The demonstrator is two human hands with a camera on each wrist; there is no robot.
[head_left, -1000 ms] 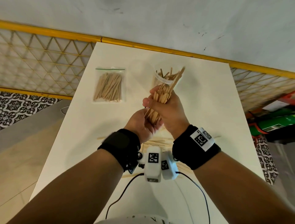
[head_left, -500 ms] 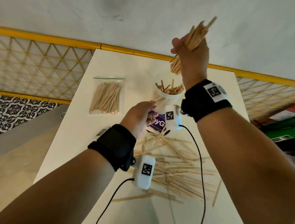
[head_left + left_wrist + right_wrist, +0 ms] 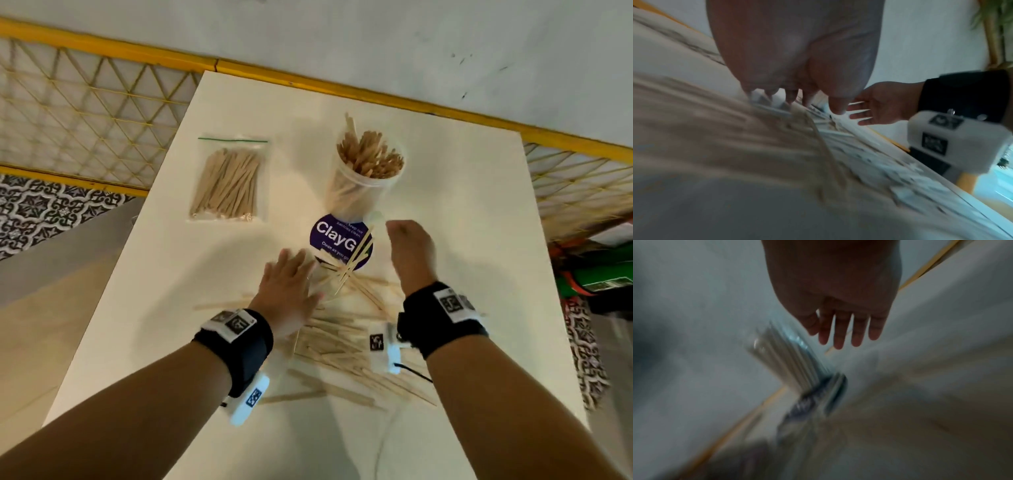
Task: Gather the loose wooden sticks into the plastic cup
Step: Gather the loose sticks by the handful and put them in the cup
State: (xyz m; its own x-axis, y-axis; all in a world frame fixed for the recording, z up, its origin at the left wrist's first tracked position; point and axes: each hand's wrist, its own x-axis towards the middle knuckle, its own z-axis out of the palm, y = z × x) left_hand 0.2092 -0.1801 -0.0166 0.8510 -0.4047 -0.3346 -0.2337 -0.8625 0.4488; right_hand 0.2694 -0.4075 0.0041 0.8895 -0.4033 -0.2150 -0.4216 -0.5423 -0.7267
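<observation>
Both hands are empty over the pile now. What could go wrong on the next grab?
The cup is packed, with sticks above its rim, so another bundle may jam or tip it. Loose sticks lie under the right hand's wrist cable and could snag. The left hand, sweeping flat, might push some off the table.

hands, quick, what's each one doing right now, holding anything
Left hand: open, fingers straight, flat over the loose sticks, holding nothing.
Right hand: open, fingers straight, empty, near the cup.
</observation>
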